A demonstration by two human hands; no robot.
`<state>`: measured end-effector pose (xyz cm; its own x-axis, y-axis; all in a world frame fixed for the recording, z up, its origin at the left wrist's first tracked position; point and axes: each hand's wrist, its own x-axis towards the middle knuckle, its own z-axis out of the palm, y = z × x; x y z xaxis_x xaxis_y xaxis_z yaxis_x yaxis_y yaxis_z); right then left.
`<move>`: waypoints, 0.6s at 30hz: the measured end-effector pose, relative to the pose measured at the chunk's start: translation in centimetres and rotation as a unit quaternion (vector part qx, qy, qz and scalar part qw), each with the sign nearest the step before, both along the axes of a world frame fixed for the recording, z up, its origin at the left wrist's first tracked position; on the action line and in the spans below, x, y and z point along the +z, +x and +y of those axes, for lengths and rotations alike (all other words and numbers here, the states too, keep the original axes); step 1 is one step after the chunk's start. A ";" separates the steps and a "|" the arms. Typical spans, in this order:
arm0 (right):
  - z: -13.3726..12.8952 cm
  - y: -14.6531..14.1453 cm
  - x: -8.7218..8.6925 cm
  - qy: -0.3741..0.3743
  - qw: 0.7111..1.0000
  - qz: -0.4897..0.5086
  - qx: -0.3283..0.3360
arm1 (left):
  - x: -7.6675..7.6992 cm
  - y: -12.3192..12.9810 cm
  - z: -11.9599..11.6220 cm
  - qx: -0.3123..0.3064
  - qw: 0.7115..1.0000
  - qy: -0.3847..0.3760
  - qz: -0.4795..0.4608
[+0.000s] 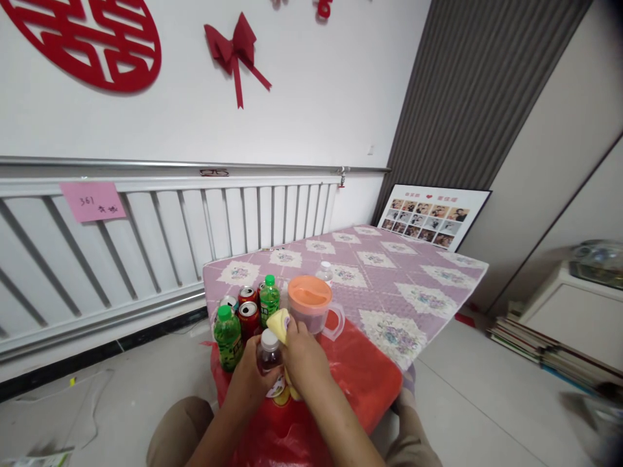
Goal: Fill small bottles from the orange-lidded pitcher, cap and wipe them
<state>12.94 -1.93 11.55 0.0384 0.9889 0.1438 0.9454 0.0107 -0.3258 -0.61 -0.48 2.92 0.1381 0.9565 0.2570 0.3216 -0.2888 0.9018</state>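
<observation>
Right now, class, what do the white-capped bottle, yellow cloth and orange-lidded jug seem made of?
White-capped bottle: probably clear plastic, possibly glass, glossy; dark contents seem to show through.
Yellow cloth: soft matte fabric, fibre unclear; it bunches loosely.
Orange-lidded jug: likely smooth plastic, given its translucent body.

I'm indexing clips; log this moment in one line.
left hand: holds white-capped clear plastic bottle | right hand: holds yellow cloth | nearby: orange-lidded translucent plastic pitcher

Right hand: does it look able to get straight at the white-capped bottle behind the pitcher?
Probably not directly: the pitcher stands between the right hand and that bottle, and the hand holds a yellow cloth.
</observation>
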 end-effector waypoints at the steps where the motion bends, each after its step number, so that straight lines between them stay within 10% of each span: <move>1: -0.6 -0.1 -0.3 -0.006 1.000 0.003 -0.010 | 0.1 0.1 -0.1 0.007 1.000 0.003 -0.002; 18: -5.6 -0.4 -4.7 0.126 0.973 0.192 0.013 | -0.6 0.5 0.1 0.065 0.997 0.042 0.031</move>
<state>12.57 -7.57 6.83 0.1120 0.9258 0.3611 0.7533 0.1579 -0.6385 -0.12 -0.42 2.37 0.0335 0.9425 0.3326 0.4154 -0.3158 0.8531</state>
